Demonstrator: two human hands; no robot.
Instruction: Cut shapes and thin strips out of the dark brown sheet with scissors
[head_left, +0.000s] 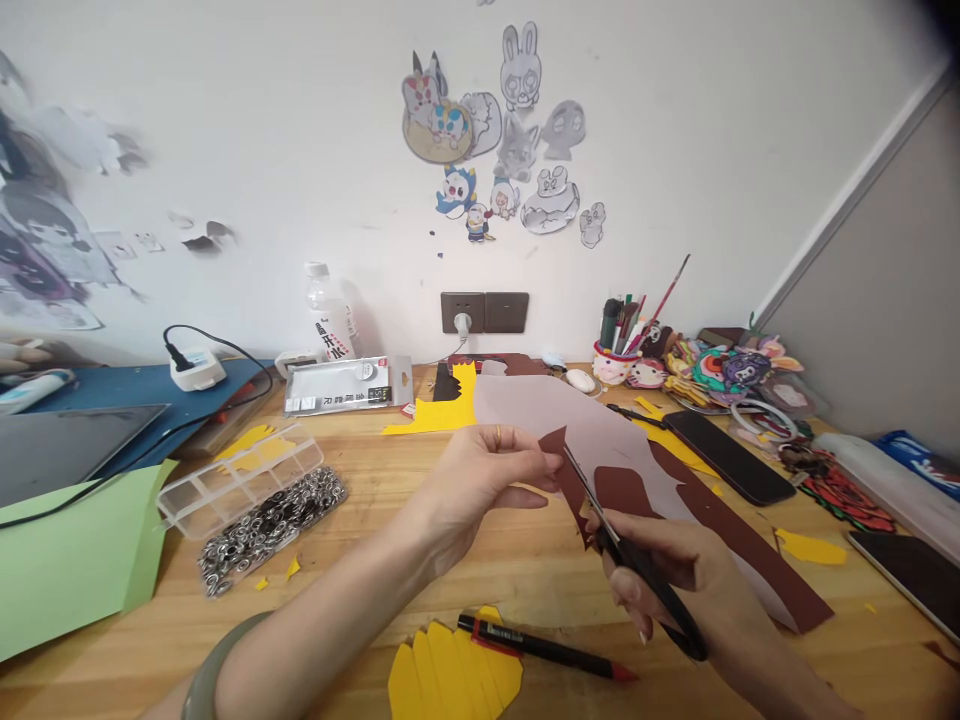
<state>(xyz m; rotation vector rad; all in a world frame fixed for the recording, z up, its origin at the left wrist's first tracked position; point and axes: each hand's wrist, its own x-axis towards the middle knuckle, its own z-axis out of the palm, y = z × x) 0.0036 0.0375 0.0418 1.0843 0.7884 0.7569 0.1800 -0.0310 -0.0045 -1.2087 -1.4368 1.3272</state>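
My left hand [495,470] pinches a small piece of brown paper [568,480] between thumb and fingers above the wooden desk. In my right hand [675,570] is a pair of black-handled scissors [649,585], its blades lying along the brown piece. Below the hands, a yellow paper cutout [442,675] with folded ridges rests on the desk, and a black pen [544,645] with a red tip lies across it. Behind them spreads a pale sheet [555,405] along with larger brown paper cut-offs [731,535].
On the left are a clear box of metal rings [262,530], a green folder [67,570] and a white charger [196,370]. A black phone [727,455], a pen cup [613,362] and yellow scraps [810,547] lie to the right. A bottle [330,315] stands against the wall.
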